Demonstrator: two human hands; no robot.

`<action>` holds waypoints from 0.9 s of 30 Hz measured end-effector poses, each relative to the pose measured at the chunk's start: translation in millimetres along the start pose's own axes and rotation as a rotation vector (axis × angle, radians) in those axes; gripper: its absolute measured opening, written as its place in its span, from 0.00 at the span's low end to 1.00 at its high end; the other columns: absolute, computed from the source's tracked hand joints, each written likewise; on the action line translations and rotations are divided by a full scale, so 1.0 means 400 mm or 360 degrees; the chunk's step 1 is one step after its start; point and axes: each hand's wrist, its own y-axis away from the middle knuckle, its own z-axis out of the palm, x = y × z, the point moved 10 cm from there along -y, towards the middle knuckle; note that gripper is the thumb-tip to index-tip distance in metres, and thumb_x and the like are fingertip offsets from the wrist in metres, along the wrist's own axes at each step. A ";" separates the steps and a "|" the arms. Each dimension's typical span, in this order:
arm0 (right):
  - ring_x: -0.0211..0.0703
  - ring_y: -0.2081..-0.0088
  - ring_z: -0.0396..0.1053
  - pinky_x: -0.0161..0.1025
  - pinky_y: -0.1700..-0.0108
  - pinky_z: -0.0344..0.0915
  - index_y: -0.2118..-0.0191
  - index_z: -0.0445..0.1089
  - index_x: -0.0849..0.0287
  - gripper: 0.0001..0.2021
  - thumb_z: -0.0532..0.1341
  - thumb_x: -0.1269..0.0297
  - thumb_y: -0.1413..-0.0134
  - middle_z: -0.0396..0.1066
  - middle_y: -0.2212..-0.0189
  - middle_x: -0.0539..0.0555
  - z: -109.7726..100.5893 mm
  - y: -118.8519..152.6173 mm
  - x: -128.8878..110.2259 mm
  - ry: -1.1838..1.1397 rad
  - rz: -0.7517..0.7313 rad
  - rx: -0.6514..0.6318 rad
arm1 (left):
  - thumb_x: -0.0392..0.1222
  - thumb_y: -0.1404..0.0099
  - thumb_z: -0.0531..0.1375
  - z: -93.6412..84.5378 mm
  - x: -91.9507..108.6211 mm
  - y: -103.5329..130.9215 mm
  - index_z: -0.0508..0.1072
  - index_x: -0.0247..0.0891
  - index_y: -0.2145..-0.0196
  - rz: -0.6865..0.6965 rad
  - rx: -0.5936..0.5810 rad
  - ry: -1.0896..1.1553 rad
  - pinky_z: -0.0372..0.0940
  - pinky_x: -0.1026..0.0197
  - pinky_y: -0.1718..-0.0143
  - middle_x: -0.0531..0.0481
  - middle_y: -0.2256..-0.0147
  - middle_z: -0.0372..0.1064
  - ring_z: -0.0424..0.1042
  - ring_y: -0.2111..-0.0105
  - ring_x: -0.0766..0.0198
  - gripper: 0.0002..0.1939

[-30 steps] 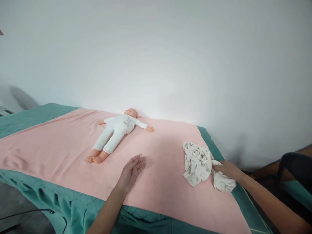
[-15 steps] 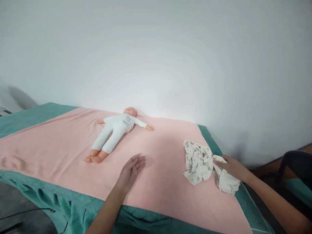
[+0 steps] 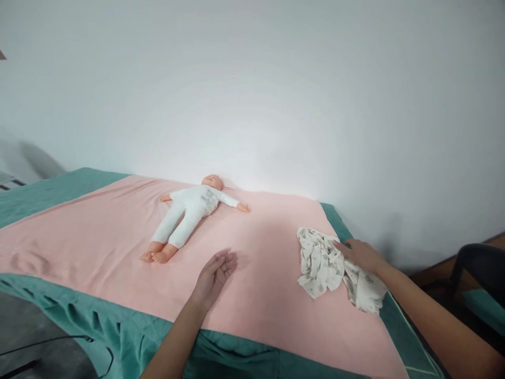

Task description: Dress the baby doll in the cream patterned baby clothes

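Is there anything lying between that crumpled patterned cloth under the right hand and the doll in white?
Nothing visible does. The right hand rests on the crumpled white patterned cloth, and only bare pink sheet stretches from there to the baby doll in white clothes. The left hand lies flat, nearer the person.

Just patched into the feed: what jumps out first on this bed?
A baby doll in white lies on its back at the far side of the pink sheet, near the wall. At the sheet's right edge, the right hand rests on a crumpled patterned cloth; the left hand lies flat mid-sheet.
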 end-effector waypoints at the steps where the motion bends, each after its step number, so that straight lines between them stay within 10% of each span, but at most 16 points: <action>1: 0.60 0.55 0.69 0.45 0.57 0.64 0.64 0.71 0.59 0.25 0.56 0.39 0.50 0.73 0.61 0.63 0.002 -0.006 -0.030 0.0006 0.0027 -0.0039 | 0.33 0.40 0.63 0.002 0.001 0.001 0.72 0.34 0.57 0.0003 -0.0001 0.0003 0.70 0.58 0.52 0.45 0.62 0.75 0.76 0.62 0.64 0.12; 6: 0.47 0.66 0.67 0.39 0.66 0.58 0.73 0.67 0.60 0.12 0.57 0.55 0.51 0.70 0.71 0.58 -0.014 -0.030 -0.214 -0.0108 -0.0085 0.0020 | 0.34 0.41 0.64 0.003 0.000 0.004 0.72 0.34 0.57 0.0004 0.0000 -0.0012 0.70 0.59 0.52 0.44 0.62 0.75 0.76 0.63 0.64 0.13; 11: 0.46 0.63 0.67 0.37 0.64 0.60 0.62 0.69 0.58 0.17 0.57 0.49 0.49 0.71 0.66 0.56 -0.105 0.016 -0.400 -0.0589 -0.0329 0.0042 | 0.36 0.42 0.66 0.037 -0.001 0.008 0.72 0.34 0.57 -0.0053 -0.0039 -0.0245 0.69 0.56 0.51 0.42 0.59 0.74 0.75 0.61 0.61 0.15; 18: 0.41 0.70 0.67 0.36 0.68 0.63 0.65 0.65 0.56 0.12 0.65 0.56 0.53 0.68 0.71 0.50 -0.238 0.195 -0.709 -0.1535 -0.0774 -0.0690 | 0.42 0.48 0.70 0.290 0.147 0.032 0.67 0.46 0.45 0.0320 -0.0153 -0.0984 0.65 0.54 0.50 0.42 0.39 0.58 0.61 0.42 0.48 0.32; 22: 0.37 0.74 0.65 0.33 0.72 0.60 0.67 0.63 0.58 0.11 0.65 0.61 0.54 0.67 0.74 0.48 -0.319 0.270 -0.822 -0.1603 -0.0978 -0.0719 | 0.45 0.44 0.67 0.462 0.178 0.071 0.71 0.42 0.50 0.0365 -0.0534 -0.1260 0.63 0.56 0.53 0.43 0.50 0.69 0.66 0.49 0.51 0.23; 27: 0.37 0.74 0.63 0.33 0.73 0.58 0.65 0.63 0.57 0.09 0.62 0.68 0.56 0.66 0.74 0.48 -0.390 0.318 -0.860 -0.1544 -0.1148 -0.0661 | 0.48 0.43 0.64 0.483 0.221 0.081 0.73 0.36 0.62 0.0390 -0.0445 -0.1459 0.60 0.61 0.65 0.49 0.66 0.71 0.68 0.66 0.60 0.15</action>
